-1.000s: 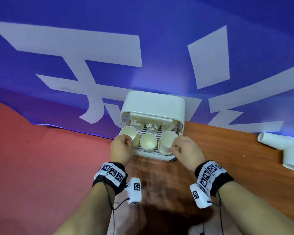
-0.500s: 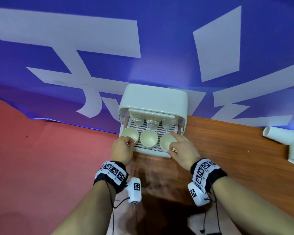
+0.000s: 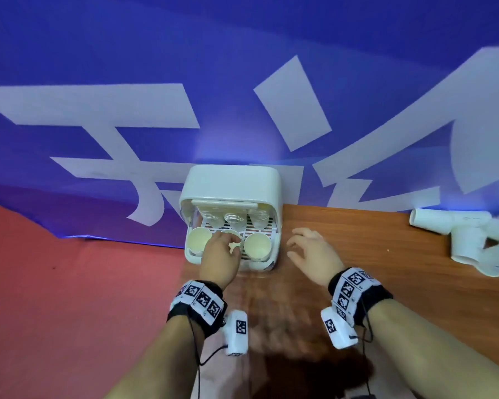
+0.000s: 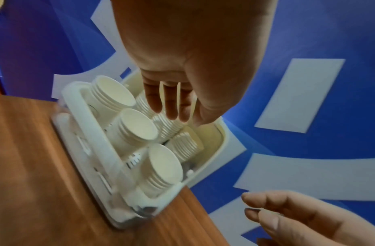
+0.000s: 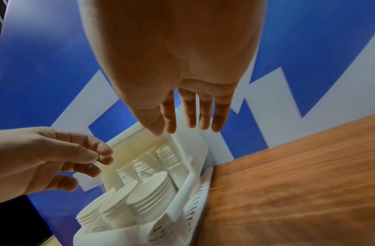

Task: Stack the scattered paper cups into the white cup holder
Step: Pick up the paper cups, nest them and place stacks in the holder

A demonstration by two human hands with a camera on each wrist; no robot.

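The white cup holder (image 3: 231,182) stands open at the table's back edge with stacks of paper cups in two rows. Of the front row, the left stack (image 3: 199,240) and the right stack (image 3: 257,246) show fully. My left hand (image 3: 232,243) hovers over the middle stack (image 4: 138,126), fingers (image 4: 172,106) straight and holding nothing. To the right of the holder, my right hand (image 3: 297,243) hangs above the wood with its fingers (image 5: 195,114) spread and empty. Several loose paper cups (image 3: 467,240) lie on their sides at the far right.
The wooden table (image 3: 386,269) runs from the holder to the loose cups. A red surface (image 3: 84,283) lies to the left. A blue banner (image 3: 242,82) with white shapes hangs right behind the holder.
Both hands have let go of the front-row cups. The left hand has shifted from the left stack to the middle one; the right hand has drawn away to the right of the holder.
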